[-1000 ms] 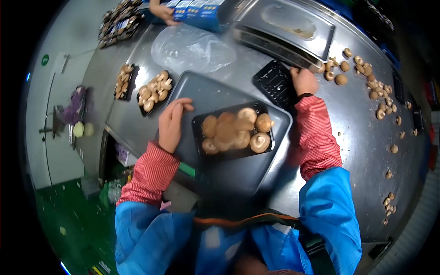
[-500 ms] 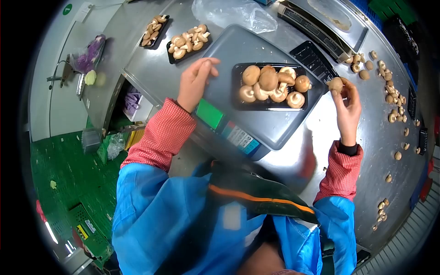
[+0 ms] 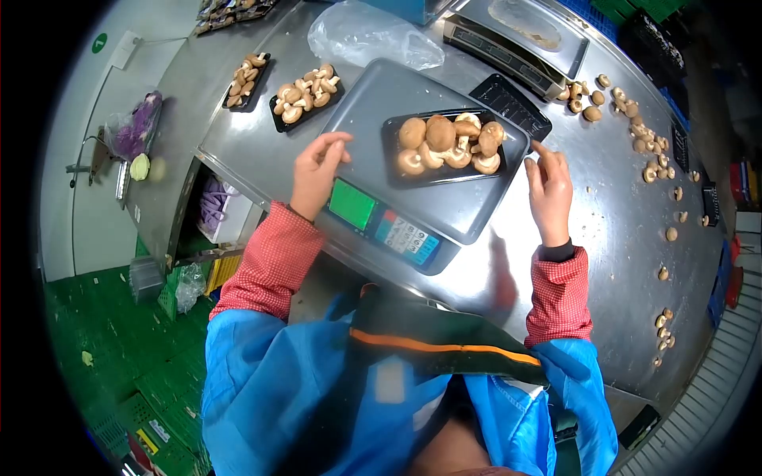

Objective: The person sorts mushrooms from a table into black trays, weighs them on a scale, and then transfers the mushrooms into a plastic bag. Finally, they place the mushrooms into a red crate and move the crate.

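Brown-capped mushrooms lie piled in a black plastic tray on the grey platform of a weighing scale. Its green display is lit near me. My left hand hovers at the platform's left edge, fingers loosely bent and apart, with nothing seen in it. Beside the platform's right corner is my right hand, its thumb and forefinger parted and no mushroom visible between them. An unfilled black tray lies just behind that corner.
Two filled mushroom trays, one nearer and one farther, stand at the back left. A clear plastic bag and a second scale are behind. Loose mushrooms are scattered along the right side of the steel table.
The mushroom held in my right hand is no longer in it, and that hand has moved left toward the platform's corner. The whole view has shifted slightly.
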{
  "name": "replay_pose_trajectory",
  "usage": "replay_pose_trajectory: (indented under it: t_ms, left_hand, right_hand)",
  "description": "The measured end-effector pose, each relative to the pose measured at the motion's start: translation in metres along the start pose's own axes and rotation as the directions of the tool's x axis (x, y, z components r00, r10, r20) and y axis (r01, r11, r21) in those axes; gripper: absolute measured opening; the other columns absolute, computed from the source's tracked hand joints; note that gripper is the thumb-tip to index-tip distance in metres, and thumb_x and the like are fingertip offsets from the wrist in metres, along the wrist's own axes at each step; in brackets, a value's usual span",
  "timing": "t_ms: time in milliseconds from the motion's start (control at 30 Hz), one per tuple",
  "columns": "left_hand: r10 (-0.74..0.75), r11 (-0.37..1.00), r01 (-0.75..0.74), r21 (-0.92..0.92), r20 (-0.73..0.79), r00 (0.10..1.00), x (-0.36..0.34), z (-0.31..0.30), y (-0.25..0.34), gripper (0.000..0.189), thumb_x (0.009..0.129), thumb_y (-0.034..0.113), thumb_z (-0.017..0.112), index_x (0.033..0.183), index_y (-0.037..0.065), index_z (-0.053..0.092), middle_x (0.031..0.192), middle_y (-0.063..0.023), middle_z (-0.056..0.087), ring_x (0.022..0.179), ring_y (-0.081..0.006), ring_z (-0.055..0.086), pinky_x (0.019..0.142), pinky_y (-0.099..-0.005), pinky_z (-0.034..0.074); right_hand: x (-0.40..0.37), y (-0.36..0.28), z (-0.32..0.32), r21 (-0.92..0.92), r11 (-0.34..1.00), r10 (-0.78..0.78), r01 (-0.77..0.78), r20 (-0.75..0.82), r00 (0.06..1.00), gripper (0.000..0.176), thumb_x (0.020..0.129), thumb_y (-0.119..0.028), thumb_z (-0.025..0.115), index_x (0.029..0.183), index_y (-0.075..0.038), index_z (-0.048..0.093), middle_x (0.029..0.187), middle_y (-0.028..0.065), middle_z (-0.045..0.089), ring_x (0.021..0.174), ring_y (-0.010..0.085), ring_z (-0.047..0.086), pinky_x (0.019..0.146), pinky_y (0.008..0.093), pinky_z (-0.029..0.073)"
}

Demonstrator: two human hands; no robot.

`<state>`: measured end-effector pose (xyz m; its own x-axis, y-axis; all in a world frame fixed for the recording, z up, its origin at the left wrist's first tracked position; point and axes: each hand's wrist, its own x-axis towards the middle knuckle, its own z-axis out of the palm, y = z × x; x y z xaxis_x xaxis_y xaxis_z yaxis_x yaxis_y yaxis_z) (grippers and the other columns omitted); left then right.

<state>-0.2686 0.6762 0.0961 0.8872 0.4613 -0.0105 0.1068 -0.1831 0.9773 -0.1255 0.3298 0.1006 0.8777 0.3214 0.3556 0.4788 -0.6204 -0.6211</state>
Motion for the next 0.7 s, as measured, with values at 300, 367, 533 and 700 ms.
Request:
replay_pose_trajectory:
  t_ms: [300,367,533,700]
  left_hand:
    - [0.074,0.888,-0.126,0.441,0.133,0.988,-0.003,0.025,-0.005,0.026,0.087,0.025,0.067,0.103,0.004,0.066,0.084,-0.0052,0.063,0.074,-0.0184,0.060,0.068,-0.0307,0.049]
    - [0.035,0.776,-0.139,0.615,0.178,0.983,-0.005,0.034,0.006,0.032,0.082,0.031,0.069,0.098,0.004,0.066,0.086,-0.0116,0.062,0.081,-0.0296,0.062,0.071,-0.0385,0.051]
    - [-0.087,0.693,-0.066,0.718,0.174,0.981,-0.005,0.040,0.019,0.031,0.082,0.032,0.068,0.096,0.005,0.063,0.086,-0.0099,0.062,0.081,-0.0300,0.063,0.070,-0.0400,0.050]
    - [-0.095,0.770,-0.017,0.638,0.141,0.985,0.001,0.049,0.016,0.027,0.081,0.019,0.067,0.097,0.002,0.053,0.078,-0.0084,0.059,0.072,-0.0225,0.062,0.066,-0.0346,0.050]
  right_hand:
    - [0.001,-0.036,0.029,-0.131,0.959,-0.249,0.251,0.033,0.968,0.034,0.083,-0.006,0.066,0.117,-0.006,0.061,0.090,0.0111,0.057,0.078,0.0287,0.059,0.069,0.0360,0.050]
    - [0.000,-0.043,0.038,-0.178,0.946,-0.266,0.273,0.062,0.962,0.040,0.081,-0.005,0.065,0.121,-0.008,0.059,0.092,0.0112,0.058,0.083,0.0301,0.060,0.070,0.0385,0.050]
    - [0.003,-0.035,0.031,0.135,0.985,-0.109,0.108,0.003,0.994,0.032,0.090,-0.006,0.059,0.122,-0.007,0.060,0.095,0.0143,0.061,0.084,0.0294,0.063,0.074,0.0330,0.051]
    - [0.030,-0.014,0.035,0.015,1.000,0.010,-0.010,0.001,1.000,0.028,0.092,-0.011,0.056,0.120,-0.006,0.060,0.102,0.0145,0.062,0.090,0.0327,0.063,0.077,0.0376,0.051]
